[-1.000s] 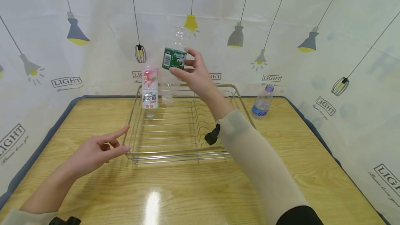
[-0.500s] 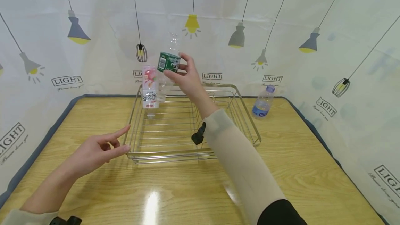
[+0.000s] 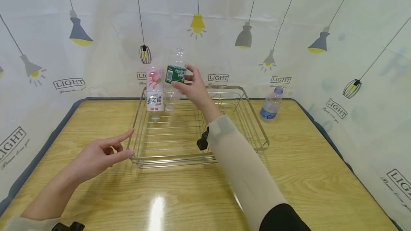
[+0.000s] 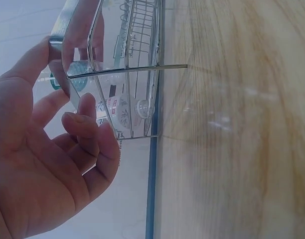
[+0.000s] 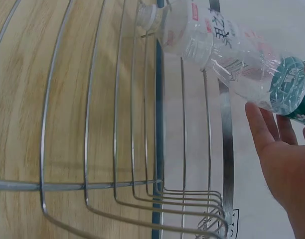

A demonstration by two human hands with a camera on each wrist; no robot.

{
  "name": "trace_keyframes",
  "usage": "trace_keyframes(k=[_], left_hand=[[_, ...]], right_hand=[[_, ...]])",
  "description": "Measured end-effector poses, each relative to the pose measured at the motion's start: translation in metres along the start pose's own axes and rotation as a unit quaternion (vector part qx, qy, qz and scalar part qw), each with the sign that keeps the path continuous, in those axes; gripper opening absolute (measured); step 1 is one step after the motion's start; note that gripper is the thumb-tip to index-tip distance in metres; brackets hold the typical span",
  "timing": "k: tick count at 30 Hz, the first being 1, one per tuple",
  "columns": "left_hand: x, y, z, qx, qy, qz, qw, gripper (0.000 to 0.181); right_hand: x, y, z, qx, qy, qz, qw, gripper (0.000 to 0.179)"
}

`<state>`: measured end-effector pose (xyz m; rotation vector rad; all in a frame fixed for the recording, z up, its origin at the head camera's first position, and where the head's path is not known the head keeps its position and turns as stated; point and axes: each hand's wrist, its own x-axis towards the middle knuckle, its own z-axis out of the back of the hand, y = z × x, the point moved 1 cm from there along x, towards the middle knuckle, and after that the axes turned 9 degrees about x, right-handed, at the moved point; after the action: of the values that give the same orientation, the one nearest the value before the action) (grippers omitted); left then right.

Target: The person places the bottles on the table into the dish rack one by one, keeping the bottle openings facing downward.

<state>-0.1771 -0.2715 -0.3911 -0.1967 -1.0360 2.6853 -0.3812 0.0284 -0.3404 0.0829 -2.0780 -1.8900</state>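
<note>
In the head view my right hand (image 3: 196, 87) grips a clear plastic bottle with a green label (image 3: 175, 73), its neck pointing down over the dish rack's back left part. Thumb and fingers wrap the label from the right. Beside it, a pink-and-white labelled bottle (image 3: 155, 92) stands upside down in the wire dish rack (image 3: 179, 156). The right wrist view shows the green-labelled bottle (image 5: 252, 79) tilted, overlapping the pink-and-white one. My left hand (image 3: 96, 158) touches the rack's left rim near its front corner with extended index finger and thumb; its other fingers are loosely bent.
A clear bottle with a blue label and purple cap (image 3: 271, 104) stands on the wooden table (image 3: 305, 167), right of the rack. Wavy wire dividers run along the rack's right part. A patterned curtain (image 3: 218, 52) surrounds the table at the back and sides.
My right hand has carried the green-labelled bottle down and slightly left, its neck lower over the rack beside the pink-and-white bottle. My left hand has stayed at the rim.
</note>
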Motion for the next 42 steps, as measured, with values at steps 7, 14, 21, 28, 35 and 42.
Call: trace_keyframes(k=[7,14,21,28,35,42], left_hand=[[-0.001,-0.001,0.000,0.011,-0.001,0.009,0.9999,0.069],[-0.002,-0.001,0.000,0.010,-0.001,0.013,0.9999,0.069],[-0.001,-0.002,0.000,0.011,0.000,0.012,0.9999,0.069],[-0.001,-0.001,-0.001,0.007,-0.002,0.008,0.9999,0.069],[-0.001,-0.002,-0.001,0.012,-0.004,0.010,0.9999,0.069],[-0.001,-0.002,-0.001,0.014,-0.005,0.008,0.9999,0.069]], right_hand=[[-0.001,-0.011,-0.003,-0.036,0.033,-0.033,0.9983,0.094],[-0.001,-0.016,-0.006,-0.065,0.035,-0.037,0.9966,0.094],[-0.003,-0.017,-0.004,-0.086,0.028,-0.038,0.9952,0.094],[-0.003,-0.020,-0.003,-0.093,0.029,-0.041,0.9944,0.094],[-0.001,-0.023,-0.003,-0.104,0.025,-0.040,0.9935,0.093],[0.000,-0.025,-0.003,-0.109,0.022,-0.050,0.9925,0.093]])
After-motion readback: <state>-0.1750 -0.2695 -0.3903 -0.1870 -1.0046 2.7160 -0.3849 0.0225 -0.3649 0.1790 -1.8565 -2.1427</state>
